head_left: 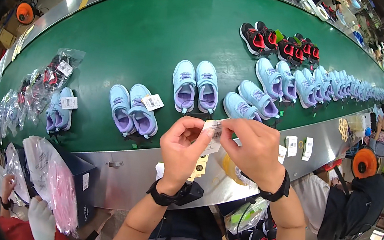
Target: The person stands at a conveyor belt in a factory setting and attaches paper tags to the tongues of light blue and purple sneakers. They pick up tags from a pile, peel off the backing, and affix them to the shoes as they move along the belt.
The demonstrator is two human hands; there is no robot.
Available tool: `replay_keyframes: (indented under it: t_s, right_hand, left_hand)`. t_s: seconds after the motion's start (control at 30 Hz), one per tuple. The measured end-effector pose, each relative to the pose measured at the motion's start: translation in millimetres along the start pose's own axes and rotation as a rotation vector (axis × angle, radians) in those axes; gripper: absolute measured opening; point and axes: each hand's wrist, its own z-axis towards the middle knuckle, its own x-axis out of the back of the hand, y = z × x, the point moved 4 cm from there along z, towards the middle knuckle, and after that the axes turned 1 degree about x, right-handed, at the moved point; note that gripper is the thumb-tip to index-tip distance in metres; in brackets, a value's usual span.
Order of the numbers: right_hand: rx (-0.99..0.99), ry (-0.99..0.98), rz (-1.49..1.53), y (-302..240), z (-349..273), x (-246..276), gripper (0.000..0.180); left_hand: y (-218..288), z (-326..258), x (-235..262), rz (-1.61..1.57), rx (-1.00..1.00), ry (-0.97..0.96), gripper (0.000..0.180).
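Note:
Between my two hands is a white barcode tag point(212, 139). My left hand point(182, 148) pinches it from the left, thumb against its face. With bent fingers, my right hand point(252, 146) pinches its upper right side. Just beyond them, a pair of light blue sneakers point(195, 84) with lilac lining stands on the green belt point(131, 29). Left of these is another light blue pair point(133, 108) with a white tag on top. To the right, one more blue pair point(251, 101) lies close to my right hand.
A long row of blue shoes point(323, 84) runs right, with black and red shoes point(279, 43) behind. Bagged shoes point(44, 78) lie at left. Tag stacks point(291, 145) rest on the metal edge point(112, 172). A co-worker's gloved hand point(41, 221) is by a dark box point(77, 197).

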Motion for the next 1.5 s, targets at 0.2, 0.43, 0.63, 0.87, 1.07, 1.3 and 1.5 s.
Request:
replay_keyframes:
  t_s: [0.2, 0.43, 0.63, 0.87, 1.07, 1.3, 1.5]
  right_hand:
    - [-0.117, -0.059, 0.069, 5.7, -5.3, -4.3, 0.009]
    - [-0.504, -0.499, 0.479, 59.4, -2.8, -15.5, 0.013]
    - [-0.216, -0.207, 0.181, 122.5, 24.1, -53.3, 0.009]
    - [0.088, -0.446, -0.44, 193.7, 50.0, -112.0, 0.015]
    - [0.074, -0.548, -0.312, 204.6, 28.6, -154.0, 0.014]
    - [-0.369, -0.337, 0.025, 208.4, 11.4, -189.0, 0.017]
    - [-0.334, -0.415, -0.029, 206.2, 12.8, -195.3, 0.011]
  left_hand:
    - [5.5, -2.3, -12.7, 0.513, -0.415, -0.067, 0.014]
    - [-4.4, 12.1, -27.0, 1.067, -1.052, -0.349, 0.021]
    - [-35.9, 84.2, -31.5, 0.928, -0.551, -0.509, 0.025]
    - [-150.3, 219.5, 37.6, 1.194, -0.143, -0.692, 0.015]
    - [-152.9, 243.3, 22.0, 1.033, 0.454, -0.915, 0.015]
    - [-156.5, 251.6, 11.5, 1.069, 0.64, -0.965, 0.012]
    - [-153.5, 242.1, 9.3, 1.192, 0.152, -0.991, 0.009]
